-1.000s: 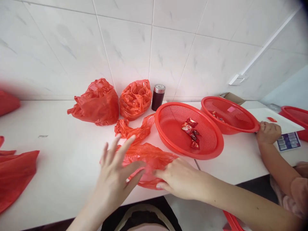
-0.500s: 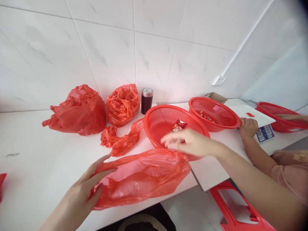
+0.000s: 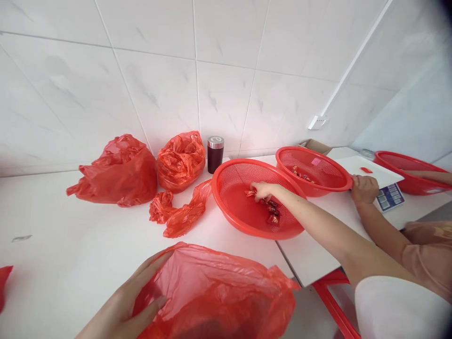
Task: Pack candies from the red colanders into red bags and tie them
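Observation:
My left hand point(image 3: 141, 294) grips the left side of a thin red plastic bag point(image 3: 226, 287), whose wide mouth faces up and toward me. Its thumb and fingers are at the bag's rim. Inside the nearest red mesh basket point(image 3: 229, 216), my right hand point(image 3: 263, 190) has its fingers closed on wrapped candy point(image 3: 250, 193) in shiny red wrappers. More wrapped candies point(image 3: 272, 218) lie beside and below that hand on the basket's floor. How many pieces it holds is hidden.
Two bulging red bags point(image 3: 116, 174) point(image 3: 181, 160), a crumpled red bag strip point(image 3: 187, 214) and a dark tumbler point(image 3: 215, 155) stand behind. Another basket point(image 3: 314, 174) holds candies. At right, a co-worker's hand point(image 3: 365, 189) is by a white tray point(image 3: 374, 169) and a scale point(image 3: 390, 197).
My right hand has moved from above the basket's near rim down into it, onto the candies. The bag in my left hand has come lower and nearer, its mouth wider.

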A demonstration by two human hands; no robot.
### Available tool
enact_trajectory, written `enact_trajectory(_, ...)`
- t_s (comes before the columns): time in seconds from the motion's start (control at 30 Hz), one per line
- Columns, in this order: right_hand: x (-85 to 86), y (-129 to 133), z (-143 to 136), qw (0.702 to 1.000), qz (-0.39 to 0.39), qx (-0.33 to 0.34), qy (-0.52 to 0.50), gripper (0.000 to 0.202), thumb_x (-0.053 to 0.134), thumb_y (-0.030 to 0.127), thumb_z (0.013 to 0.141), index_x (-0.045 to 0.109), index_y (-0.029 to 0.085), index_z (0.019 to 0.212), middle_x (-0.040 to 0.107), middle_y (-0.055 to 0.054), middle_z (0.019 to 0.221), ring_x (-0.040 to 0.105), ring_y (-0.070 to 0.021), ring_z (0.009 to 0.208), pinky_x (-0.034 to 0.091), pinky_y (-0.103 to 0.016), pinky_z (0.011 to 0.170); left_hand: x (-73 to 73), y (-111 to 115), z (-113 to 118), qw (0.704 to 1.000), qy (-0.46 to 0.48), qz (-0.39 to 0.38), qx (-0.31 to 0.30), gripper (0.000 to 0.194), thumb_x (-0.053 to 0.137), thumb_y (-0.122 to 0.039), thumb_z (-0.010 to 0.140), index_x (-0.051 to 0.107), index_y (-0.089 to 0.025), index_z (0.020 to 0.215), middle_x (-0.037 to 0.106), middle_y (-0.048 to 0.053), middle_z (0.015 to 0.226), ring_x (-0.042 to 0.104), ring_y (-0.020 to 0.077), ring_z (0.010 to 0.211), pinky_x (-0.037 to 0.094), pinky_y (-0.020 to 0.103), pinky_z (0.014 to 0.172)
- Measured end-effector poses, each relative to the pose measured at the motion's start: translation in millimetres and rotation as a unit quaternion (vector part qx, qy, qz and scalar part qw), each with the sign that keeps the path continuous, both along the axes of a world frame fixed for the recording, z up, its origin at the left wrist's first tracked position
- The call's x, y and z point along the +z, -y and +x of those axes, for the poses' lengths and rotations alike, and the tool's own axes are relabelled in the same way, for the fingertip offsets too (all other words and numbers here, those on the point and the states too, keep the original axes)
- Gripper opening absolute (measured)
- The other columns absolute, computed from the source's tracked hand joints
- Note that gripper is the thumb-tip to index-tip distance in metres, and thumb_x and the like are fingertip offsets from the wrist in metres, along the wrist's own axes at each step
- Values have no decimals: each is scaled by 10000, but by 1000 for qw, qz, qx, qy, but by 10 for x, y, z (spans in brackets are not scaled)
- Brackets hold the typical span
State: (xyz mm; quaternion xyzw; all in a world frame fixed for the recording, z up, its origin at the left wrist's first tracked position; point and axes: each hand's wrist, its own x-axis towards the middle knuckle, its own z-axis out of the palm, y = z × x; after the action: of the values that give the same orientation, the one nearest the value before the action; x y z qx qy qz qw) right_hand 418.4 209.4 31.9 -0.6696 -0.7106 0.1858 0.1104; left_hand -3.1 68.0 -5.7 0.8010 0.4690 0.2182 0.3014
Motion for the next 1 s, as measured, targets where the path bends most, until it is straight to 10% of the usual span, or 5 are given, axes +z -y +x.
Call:
enact_trajectory(0.13,67,24,-38,999,-37,1,-14,116,710,325,737,620,292,802,645,-39,724,667,-242,800,504,-330,625,72,-28,42,996,28,-60,53,586,546,-436,879,422,-395,1451,507,2,1470,462,281,1346,351,448,1092)
enact_trajectory(0.4,312,-132,13,995,-78,15,-56,216,677,181,644,462,195,629,524,27,585,563,-114,584,380,-196,501,139,-24,157,986,53,-118,103,605,529,-502,883,415,-358,1459,580,35,1398,495,298,1318,388,470,1089)
enact_trajectory(0.63,782,522,-803,951,-139,155,-229,139,586,197,722,486,228,813,581,48,758,559,-86,561,406,-197,491,96,-72,363,987,73,-118,84,611,493,-459,920,329,-340,1497,353,23,1565,301,249,1444,225,466,1179)
enact_trajectory(0.8,518,1062,-1388,949,-133,249,-138,133,542,101,732,531,231,760,608,7,864,589,-136,664,481,-267,568,100,-66,417,987,79,-129,62,635,493,-357,916,288,-312,1516,341,52,1565,300,267,1442,245,491,1174)
enact_trajectory(1.0,300,1136,-1432,940,-127,293,-118,261,555,115,816,636,304,976,653,16,1080,642,-189,959,530,-322,837,89,-42,369,990,48,-113,65,648,489,-306,905,278,-330,1516,322,26,1576,308,239,1439,264,428,1175)
